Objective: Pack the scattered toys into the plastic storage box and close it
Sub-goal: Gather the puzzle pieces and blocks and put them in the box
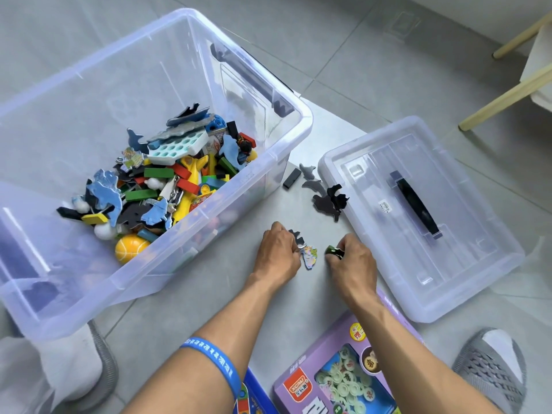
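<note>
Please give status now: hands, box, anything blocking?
Left hand pinching puzzle pieces; right hand gripping green piece. Storage box open, part filled. Lid beside, nothing blocking.

Left hand [280,252] gripping puzzle pieces [309,255], right hand [354,258] pinching green piece [331,250], open storage box [286,162] beside

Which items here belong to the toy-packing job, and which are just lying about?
Job: storage box; lid; loose puzzle pieces; black block; left hand; right hand; purple game box.
Lying about: slippers; wooden chair legs.
</note>
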Available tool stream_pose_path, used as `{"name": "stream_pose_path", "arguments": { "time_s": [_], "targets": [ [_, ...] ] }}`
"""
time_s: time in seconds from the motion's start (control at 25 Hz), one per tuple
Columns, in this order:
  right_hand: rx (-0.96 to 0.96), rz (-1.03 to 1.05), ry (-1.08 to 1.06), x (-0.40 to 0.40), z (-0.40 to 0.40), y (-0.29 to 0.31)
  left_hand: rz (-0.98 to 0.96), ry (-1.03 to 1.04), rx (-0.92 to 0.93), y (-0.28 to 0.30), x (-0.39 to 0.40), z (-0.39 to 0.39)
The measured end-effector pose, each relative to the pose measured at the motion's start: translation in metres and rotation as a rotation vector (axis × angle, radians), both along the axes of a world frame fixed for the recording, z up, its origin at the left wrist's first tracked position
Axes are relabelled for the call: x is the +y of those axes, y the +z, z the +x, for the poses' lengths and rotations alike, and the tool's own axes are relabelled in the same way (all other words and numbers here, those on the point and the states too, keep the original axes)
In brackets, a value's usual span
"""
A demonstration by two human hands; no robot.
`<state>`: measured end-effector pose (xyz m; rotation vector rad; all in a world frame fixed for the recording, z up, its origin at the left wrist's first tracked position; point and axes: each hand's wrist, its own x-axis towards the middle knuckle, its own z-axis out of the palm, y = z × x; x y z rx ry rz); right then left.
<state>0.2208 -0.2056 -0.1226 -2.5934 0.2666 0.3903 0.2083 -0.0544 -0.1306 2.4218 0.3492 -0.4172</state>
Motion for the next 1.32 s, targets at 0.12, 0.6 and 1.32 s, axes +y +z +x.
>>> {"name": "stream_pose_path", "arguments": {
  "time_s": [0.12,0.6,1.32],
  "targets": [
    [0.090,0.155,-0.055,0.004,-0.013,0.004,-0.037,0.089,0.040,0.000,-0.006,-0.007],
    [0.093,0.087,0.009,0.027,-0.033,-0.007,-0.306,0.609,0.094,0.012,-0.004,-0.052],
    [-0.094,0.456,-0.042,0.149,0.041,0.236,0.022,0.806,-0.531,0.229,0.136,-0.055]
  ]
}}
